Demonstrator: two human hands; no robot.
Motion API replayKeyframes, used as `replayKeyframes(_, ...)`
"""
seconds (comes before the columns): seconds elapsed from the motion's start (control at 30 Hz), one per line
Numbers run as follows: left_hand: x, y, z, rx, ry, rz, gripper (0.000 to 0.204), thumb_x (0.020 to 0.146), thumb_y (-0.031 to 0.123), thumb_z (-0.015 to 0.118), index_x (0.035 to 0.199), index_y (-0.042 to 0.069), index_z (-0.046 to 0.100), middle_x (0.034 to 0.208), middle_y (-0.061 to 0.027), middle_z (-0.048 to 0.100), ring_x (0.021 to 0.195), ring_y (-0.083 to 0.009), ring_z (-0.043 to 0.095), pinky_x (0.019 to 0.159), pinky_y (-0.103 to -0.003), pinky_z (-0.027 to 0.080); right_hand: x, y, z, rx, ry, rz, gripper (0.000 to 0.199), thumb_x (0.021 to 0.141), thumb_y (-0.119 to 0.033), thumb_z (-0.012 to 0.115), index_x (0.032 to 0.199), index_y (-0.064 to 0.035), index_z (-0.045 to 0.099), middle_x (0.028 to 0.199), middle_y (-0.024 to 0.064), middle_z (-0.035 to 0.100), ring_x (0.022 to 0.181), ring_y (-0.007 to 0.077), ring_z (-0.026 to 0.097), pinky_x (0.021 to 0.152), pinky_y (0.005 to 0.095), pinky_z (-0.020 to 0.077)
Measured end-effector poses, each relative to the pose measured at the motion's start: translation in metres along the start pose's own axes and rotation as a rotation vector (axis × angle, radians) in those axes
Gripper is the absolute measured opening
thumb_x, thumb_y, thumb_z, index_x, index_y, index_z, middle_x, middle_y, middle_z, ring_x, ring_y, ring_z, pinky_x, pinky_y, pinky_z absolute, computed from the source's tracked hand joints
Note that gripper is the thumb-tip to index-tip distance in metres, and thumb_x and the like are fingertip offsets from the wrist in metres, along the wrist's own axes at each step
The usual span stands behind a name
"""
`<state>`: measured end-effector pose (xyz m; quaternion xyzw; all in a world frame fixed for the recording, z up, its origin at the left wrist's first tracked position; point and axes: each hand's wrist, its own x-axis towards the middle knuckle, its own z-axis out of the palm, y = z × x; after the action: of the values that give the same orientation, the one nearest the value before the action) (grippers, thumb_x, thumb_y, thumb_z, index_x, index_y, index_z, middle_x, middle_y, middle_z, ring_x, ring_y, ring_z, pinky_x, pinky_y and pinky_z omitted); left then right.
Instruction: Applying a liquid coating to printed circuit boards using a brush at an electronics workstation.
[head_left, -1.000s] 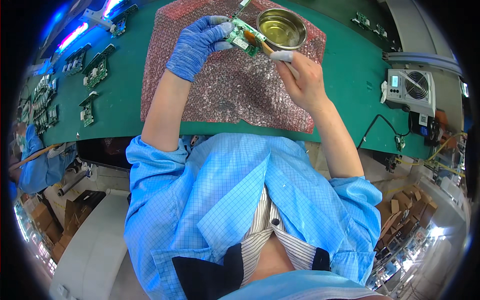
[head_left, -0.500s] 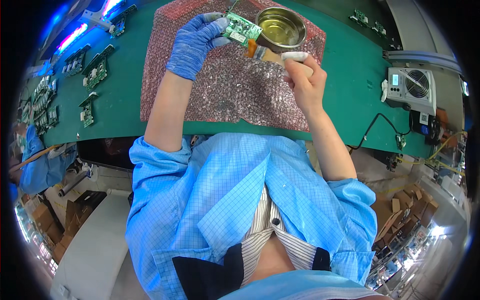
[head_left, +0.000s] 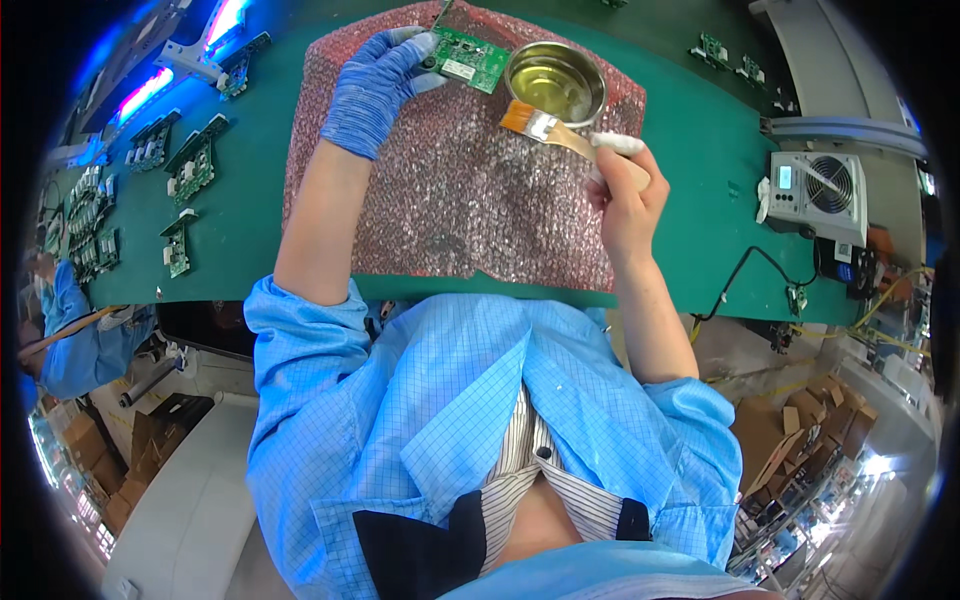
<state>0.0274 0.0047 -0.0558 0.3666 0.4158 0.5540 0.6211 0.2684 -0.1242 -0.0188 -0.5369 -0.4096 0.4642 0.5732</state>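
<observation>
My left hand [head_left: 375,90], in a blue striped glove with pale fingertips, grips a green circuit board [head_left: 472,58] by its left edge, above the bubble wrap. In my right hand [head_left: 628,190], bare but for white covers on fingertips, is a flat paintbrush [head_left: 568,138], held by its wooden handle. Its orange-brown bristles point left, below the board and apart from it. Behind the brush stands a round metal bowl [head_left: 556,84] of clear yellowish liquid. Pinkish bubble wrap [head_left: 440,200] lies under all of these.
On the green mat [head_left: 700,230], several circuit boards [head_left: 193,165] stand to the left. At the right is a white fan unit [head_left: 820,190] with a black cable [head_left: 735,275]. A blue-sleeved person [head_left: 85,330] is at the far left. Cardboard boxes [head_left: 800,430] are at the lower right.
The brush has drawn back from the circuit board toward me, and its bristles now show fully. My left hand and the board have shifted slightly left.
</observation>
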Motion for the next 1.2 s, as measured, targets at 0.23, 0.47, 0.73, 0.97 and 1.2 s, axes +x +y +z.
replayKeyframes(0.23,0.092,0.011,-0.041,0.297,0.279,-0.114,0.022,0.076,0.021,0.069,0.09,0.005,0.063,0.084,-0.0071,0.062,0.068,-0.0132,0.061,0.053,-0.026,0.054,0.016,0.01,-0.025,0.066,0.216,0.036,0.012,0.085,-0.011,0.057,0.092,-0.0021,0.058,0.062,0.0005,0.051,0.046,0.0057,0.046,0.038,0.0184,0.0336)
replayKeyframes(0.47,0.194,0.013,-0.146,0.545,0.538,-0.071,0.025,0.076,0.027,0.069,0.093,0.009,0.064,0.086,-0.0077,0.063,0.076,-0.0184,0.061,0.06,-0.033,0.051,0.029,0.024,-0.044,0.212,0.287,0.095,0.013,0.085,-0.01,0.056,0.094,-0.0017,0.055,0.062,0.0005,0.049,0.044,0.0065,0.043,0.037,0.0192,0.0316)
replayKeyframes(0.73,0.244,-0.009,-0.075,0.673,0.408,0.215,0.031,0.075,0.03,0.066,0.095,0.007,0.06,0.09,-0.0109,0.061,0.084,-0.0214,0.057,0.072,-0.035,0.047,0.048,0.029,-0.049,0.285,0.32,0.146,0.012,0.085,-0.01,0.057,0.094,-0.0022,0.055,0.065,0.0006,0.05,0.046,0.0062,0.043,0.039,0.0183,0.034)
replayKeyframes(0.97,0.277,-0.025,0.094,1.258,0.119,0.054,0.045,0.077,0.04,0.06,0.103,0.004,0.06,0.102,-0.0125,0.061,0.098,-0.028,0.056,0.082,-0.038,0.046,0.063,0.03,-0.053,0.3,0.324,0.102,0.015,0.086,-0.014,0.057,0.094,-0.0012,0.055,0.065,0.0014,0.051,0.046,0.0071,0.044,0.039,0.0187,0.0359)
replayKeyframes(1.2,0.297,-0.062,0.109,1.721,0.12,0.232,0.037,0.08,0.034,0.053,0.1,0.004,0.061,0.106,-0.0158,0.058,0.103,-0.0327,0.053,0.086,-0.04,0.045,0.067,0.032,-0.058,0.247,0.33,0.12,0.016,0.087,-0.015,0.057,0.095,-0.0013,0.056,0.064,0.0007,0.052,0.047,0.0055,0.045,0.038,0.0174,0.0342)
